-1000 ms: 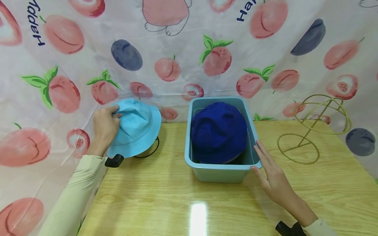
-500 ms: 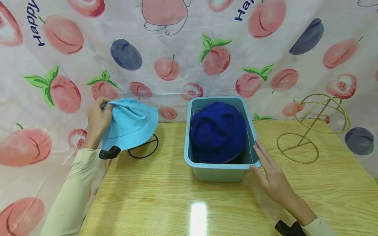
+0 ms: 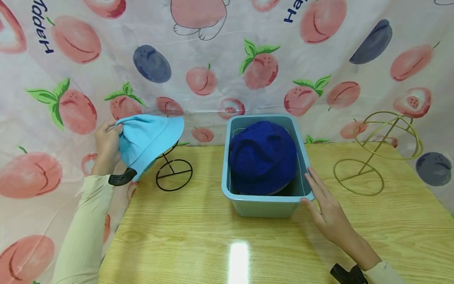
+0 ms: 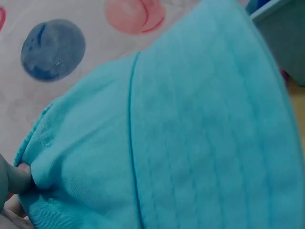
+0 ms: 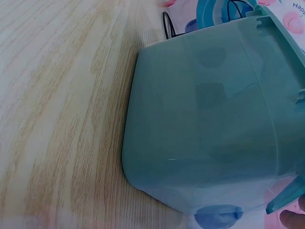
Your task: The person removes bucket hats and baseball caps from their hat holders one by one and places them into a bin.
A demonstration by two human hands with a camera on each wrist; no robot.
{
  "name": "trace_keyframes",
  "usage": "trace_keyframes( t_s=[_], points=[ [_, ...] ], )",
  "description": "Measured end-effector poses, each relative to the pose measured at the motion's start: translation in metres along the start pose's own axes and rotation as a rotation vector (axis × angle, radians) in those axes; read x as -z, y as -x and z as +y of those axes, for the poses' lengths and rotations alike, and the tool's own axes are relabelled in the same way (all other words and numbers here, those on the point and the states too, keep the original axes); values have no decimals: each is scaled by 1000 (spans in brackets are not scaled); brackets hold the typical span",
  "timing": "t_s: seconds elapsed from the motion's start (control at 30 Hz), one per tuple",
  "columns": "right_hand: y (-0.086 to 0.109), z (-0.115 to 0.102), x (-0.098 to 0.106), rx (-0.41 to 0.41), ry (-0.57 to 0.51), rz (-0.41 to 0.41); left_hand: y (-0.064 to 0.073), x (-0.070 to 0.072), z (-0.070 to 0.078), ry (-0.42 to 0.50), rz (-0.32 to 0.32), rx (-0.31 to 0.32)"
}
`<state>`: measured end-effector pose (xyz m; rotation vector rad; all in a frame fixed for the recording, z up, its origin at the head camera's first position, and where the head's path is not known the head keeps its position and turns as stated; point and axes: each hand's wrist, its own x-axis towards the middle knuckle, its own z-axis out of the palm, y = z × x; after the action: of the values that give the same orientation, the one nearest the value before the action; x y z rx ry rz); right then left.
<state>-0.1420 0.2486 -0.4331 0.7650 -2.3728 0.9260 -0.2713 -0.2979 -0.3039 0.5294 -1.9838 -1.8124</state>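
My left hand pinches the crown of a light blue bucket hat, which is tilted with its brim toward the right. In the left wrist view the hat fills most of the picture, fingertips gripping its crown at the lower left. Beside and partly behind the hat stands a black wire hat stand. My right hand, fingers extended, rests at the front right corner of a blue-green plastic bin. A dark blue hat lies inside the bin.
A gold wire hat stand stands at the right of the wooden table. Behind the table hangs a fruit-print cloth, which also shows along the left side.
My left hand has lifted the light blue hat off the black stand and moved it left, tilting it. More of the stand shows. My right hand stays at the bin.
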Motion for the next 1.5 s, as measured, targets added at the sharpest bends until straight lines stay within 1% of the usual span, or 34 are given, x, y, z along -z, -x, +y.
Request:
trace_keyframes(
  t_s=[0.1, 0.13, 0.17, 0.3, 0.37, 0.47, 0.53, 0.6, 0.73, 0.87, 1.03, 1.13, 1.2, 1.27, 1.43, 1.5],
  points=[
    [0, 0, 0, -1, -4, -3, -4, 7, -2, 100, 38, 61],
    [0, 0, 0, -2, -4, -4, -5, 9, -3, 103, 51, 70],
    [0, 0, 0, -3, -4, -6, -6, 11, -4, 127, 61, 77],
    [-1, 0, 0, -4, -6, -6, -9, 17, -4, 199, 120, 80],
    [-1, 0, 0, 0, -6, -4, -9, 20, -3, 264, 161, 85],
    [-2, 0, -1, 2, -7, -5, -6, 26, 1, 315, 217, 86],
    [-2, 0, -1, -2, -7, -5, -2, 29, 5, 331, 247, 68],
    [-1, 0, -1, -9, -6, -5, 4, 31, 9, 314, 255, 45],
    [-1, 0, 0, -18, -7, -1, 13, 32, 21, 261, 268, -19],
    [-2, 0, 1, -22, -10, 4, 20, 29, 31, 237, 252, -57],
    [-3, 0, 2, -22, -11, 9, 27, 23, 42, 222, 216, -95],
    [-3, 0, 1, -17, -10, 9, 31, 17, 47, 159, 209, -129],
    [-3, 0, 1, -15, -10, 10, 35, 10, 50, 89, 206, -164],
    [-3, 1, 1, -15, -11, 11, 39, 2, 52, -6, 211, -229],
    [-1, 1, 0, -14, -14, 14, 50, -22, 52, -228, 224, -452],
    [-1, 1, -1, -11, -13, 13, 55, -30, 51, -295, 212, -527]
  ],
)
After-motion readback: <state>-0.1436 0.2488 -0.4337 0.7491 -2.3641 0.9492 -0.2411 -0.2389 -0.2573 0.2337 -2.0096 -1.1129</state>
